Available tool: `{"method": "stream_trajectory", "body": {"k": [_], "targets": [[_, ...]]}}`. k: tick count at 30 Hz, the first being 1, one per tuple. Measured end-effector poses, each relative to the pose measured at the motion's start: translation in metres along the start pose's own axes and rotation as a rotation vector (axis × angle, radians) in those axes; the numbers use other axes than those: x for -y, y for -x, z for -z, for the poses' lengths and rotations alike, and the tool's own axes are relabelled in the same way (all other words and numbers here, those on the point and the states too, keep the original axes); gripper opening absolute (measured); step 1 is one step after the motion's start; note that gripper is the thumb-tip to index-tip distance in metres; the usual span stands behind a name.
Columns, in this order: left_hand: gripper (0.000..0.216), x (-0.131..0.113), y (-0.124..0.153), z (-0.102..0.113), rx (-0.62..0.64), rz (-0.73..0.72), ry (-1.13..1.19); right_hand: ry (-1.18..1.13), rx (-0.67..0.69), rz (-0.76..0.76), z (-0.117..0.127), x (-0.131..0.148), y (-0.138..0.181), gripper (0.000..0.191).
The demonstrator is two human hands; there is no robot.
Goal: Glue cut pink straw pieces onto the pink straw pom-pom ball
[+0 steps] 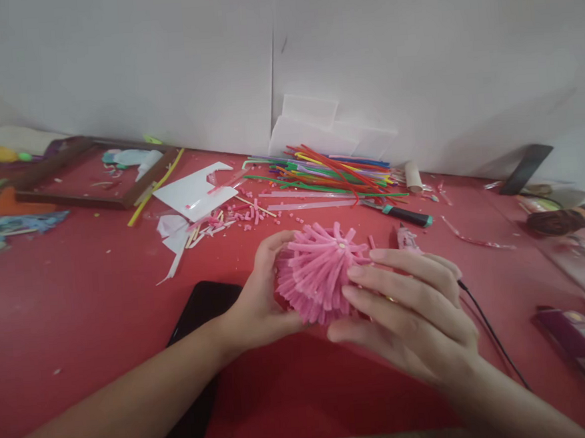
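A pink tufted piece (319,270) made of many short fuzzy stems, like cut pipe cleaners, is held over the red table, its small pale centre tip facing me. My left hand (262,294) is closed around its left side and underside, the thumb below. From the right, my right hand (409,304) lays its slightly spread fingertips against the tufts, thumb underneath, so both hands hold it. The palm-side contact of the right hand is hidden. Just behind the right hand, a pinkish tool with a dark nozzle (406,236) shows in part, mostly covered.
Coloured pipe cleaners (329,170) lie heaped near the wall, beside a cutter knife (407,215) and a cardboard roll (413,177). Pink clippings (256,211) and white paper (195,192) are scattered leftward. A black phone (199,319) lies under my left forearm; a black cord (496,335) runs right.
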State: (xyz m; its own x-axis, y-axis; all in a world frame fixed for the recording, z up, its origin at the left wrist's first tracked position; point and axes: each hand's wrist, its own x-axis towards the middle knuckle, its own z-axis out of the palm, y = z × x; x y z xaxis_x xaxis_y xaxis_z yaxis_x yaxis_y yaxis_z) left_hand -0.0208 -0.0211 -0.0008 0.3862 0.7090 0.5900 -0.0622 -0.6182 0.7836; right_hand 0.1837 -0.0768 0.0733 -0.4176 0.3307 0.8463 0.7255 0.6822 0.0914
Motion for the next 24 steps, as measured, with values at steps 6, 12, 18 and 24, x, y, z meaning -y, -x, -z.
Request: {"method": "stream_trajectory", "body": {"k": [6,12,18,24], "targets": [[0.097,0.011,0.004,-0.004,-0.168,-0.025,-0.072,-0.074,0.043,-0.07,0.012,0.006,-0.006,0.019],[0.099,0.015,0.005,-0.005,-0.213,-0.021,-0.088,-0.099,0.088,-0.013,0.009,0.004,-0.001,0.016],[0.1,0.012,0.004,-0.004,-0.192,0.002,-0.083,-0.068,0.09,-0.031,0.007,0.004,0.002,0.025],[0.099,0.014,0.006,-0.004,-0.194,-0.007,-0.095,-0.08,0.068,0.009,0.004,0.004,-0.004,0.018]]}}
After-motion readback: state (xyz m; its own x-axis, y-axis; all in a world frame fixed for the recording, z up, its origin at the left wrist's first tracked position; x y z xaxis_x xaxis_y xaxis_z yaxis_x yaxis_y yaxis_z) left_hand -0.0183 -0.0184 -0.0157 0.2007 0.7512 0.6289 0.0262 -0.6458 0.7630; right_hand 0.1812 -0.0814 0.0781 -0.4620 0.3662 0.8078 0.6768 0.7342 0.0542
